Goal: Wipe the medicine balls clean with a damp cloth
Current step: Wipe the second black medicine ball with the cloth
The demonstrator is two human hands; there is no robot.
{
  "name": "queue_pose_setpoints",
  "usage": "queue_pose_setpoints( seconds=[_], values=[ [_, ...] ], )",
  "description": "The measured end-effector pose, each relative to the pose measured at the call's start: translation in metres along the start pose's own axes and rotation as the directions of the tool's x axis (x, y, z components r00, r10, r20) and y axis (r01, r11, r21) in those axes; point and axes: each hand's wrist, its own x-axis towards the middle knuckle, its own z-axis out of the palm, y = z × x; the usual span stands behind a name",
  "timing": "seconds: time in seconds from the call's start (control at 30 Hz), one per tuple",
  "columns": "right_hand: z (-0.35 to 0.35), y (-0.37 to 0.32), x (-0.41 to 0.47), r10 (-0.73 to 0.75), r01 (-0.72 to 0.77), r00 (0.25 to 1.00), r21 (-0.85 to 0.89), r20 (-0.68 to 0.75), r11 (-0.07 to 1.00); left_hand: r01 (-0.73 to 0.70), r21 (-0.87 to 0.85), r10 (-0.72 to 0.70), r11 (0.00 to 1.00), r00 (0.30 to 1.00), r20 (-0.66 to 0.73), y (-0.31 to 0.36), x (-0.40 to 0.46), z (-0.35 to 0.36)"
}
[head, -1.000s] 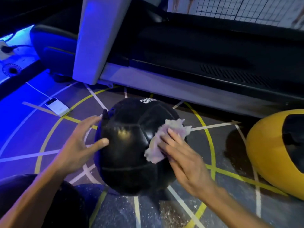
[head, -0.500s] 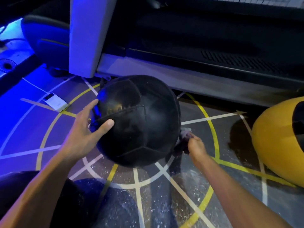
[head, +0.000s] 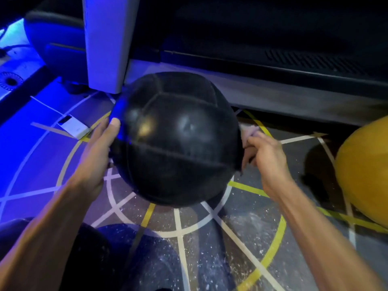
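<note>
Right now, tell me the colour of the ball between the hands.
Black, with stitched panel seams: the medicine ball shows best in the head view.

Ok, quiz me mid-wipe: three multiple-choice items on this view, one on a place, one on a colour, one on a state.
1. Where is the cloth?
A. on the ball's right side
B. on the floor
C. on top of the ball

2. What colour is the ball at the right edge?
A. red
B. yellow
C. green

3. How is the black medicine ball held?
A. lying untouched
B. between both hands
C. under a foot

Answers:
1 A, the right hand holds it there.
2 B, its skin is plainly yellow.
3 B, the left hand braces the other side.
</note>
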Motion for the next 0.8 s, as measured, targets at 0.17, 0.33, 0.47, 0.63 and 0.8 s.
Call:
queue_pose_setpoints(
  seconds=[0.17, 0.33, 0.47, 0.63, 0.8],
  values=[
    [-0.021, -0.015, 0.015, -0.051, 0.053, 0.998, -0.050, 0.030, 0.997, 0.103, 0.077, -0.104, 0.992, 0.995, 0.007, -0.017, -0.002, 0.016],
    [-0.043, 0.018, 0.021, -0.024, 0.016, 0.989, -0.060, -0.144, 0.998, -0.094, 0.086, 0.099, 0.992, 0.993, -0.063, -0.005, -0.004, 0.026],
    [-0.005, 0.025, 0.001, -0.177, 0.161, 0.973, -0.119, -0.145, 0.980, -0.056, 0.143, 0.054, 0.988, 0.998, 0.019, -0.006, -0.003, 0.019],
    [0.055, 0.058, -0.091, -0.626, 0.662, 0.747, -0.340, 0.225, 0.668, -0.065, 0.205, 0.074, 0.977, 0.997, -0.034, -0.001, 0.014, 0.026],
    [-0.001, 0.150, -0.146, -0.213, 0.273, 0.960, -0.418, 0.185, 0.867, -0.026, 0.176, 0.030, 0.984, 0.999, -0.018, -0.003, 0.031, 0.018]
  ],
)
